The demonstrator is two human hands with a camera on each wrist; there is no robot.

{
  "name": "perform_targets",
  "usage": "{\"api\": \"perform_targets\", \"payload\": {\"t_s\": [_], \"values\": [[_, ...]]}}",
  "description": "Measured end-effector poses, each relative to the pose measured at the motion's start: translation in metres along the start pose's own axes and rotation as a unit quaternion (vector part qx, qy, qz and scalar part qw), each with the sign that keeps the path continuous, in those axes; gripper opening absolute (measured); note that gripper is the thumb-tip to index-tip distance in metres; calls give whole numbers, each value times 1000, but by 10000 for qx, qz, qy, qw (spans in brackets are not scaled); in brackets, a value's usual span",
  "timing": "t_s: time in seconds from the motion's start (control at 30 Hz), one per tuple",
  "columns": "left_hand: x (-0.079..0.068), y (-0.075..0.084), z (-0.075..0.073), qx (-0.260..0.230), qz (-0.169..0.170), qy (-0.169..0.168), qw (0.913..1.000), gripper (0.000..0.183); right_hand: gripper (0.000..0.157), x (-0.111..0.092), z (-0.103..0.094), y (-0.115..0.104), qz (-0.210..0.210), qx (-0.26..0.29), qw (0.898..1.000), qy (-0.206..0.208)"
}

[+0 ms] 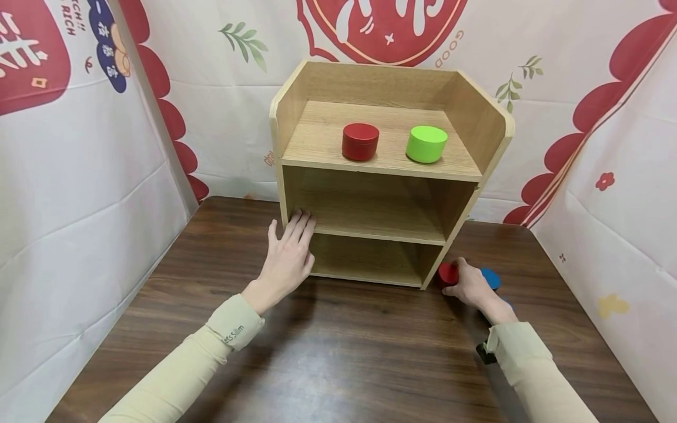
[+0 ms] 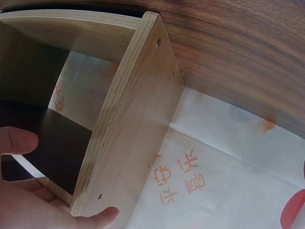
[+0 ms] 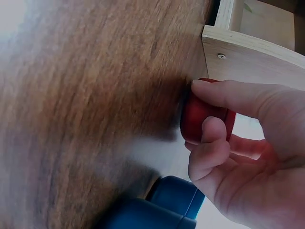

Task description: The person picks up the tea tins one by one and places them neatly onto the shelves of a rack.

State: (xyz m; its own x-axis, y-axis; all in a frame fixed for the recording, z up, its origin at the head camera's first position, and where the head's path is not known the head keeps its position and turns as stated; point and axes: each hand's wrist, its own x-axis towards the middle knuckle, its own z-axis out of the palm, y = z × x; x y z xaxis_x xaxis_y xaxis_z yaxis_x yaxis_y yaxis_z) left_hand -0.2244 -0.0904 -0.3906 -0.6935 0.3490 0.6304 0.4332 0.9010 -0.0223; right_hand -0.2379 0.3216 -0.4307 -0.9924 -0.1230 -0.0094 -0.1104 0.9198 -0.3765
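Observation:
A light wooden shelf unit [image 1: 381,170] with three levels stands at the back of the table. At its left side my left hand [image 1: 287,258] holds the front of the middle board, fingers above, thumb below; one finger lies outside the side panel [image 2: 128,114]. My right hand [image 1: 471,285] grips a red round lidded box [image 3: 205,114] between thumb and fingers, low by the unit's right front corner. Another red round box [image 1: 361,142] and a bright green one [image 1: 426,144] sit on the top level.
Blue round boxes [image 3: 174,195] stand on the dark wooden table [image 1: 317,364] beside and behind my right hand. White printed cloth [image 1: 227,123] hangs at the back and both sides. The two lower levels hold no boxes.

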Motion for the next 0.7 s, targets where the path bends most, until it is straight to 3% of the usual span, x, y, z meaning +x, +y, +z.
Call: {"api": "perform_targets", "payload": {"t_s": [0.7], "values": [[0, 1, 1, -40, -26, 6, 10000, 68, 66, -34, -31, -26, -337, 10, 9985, 438]]}}
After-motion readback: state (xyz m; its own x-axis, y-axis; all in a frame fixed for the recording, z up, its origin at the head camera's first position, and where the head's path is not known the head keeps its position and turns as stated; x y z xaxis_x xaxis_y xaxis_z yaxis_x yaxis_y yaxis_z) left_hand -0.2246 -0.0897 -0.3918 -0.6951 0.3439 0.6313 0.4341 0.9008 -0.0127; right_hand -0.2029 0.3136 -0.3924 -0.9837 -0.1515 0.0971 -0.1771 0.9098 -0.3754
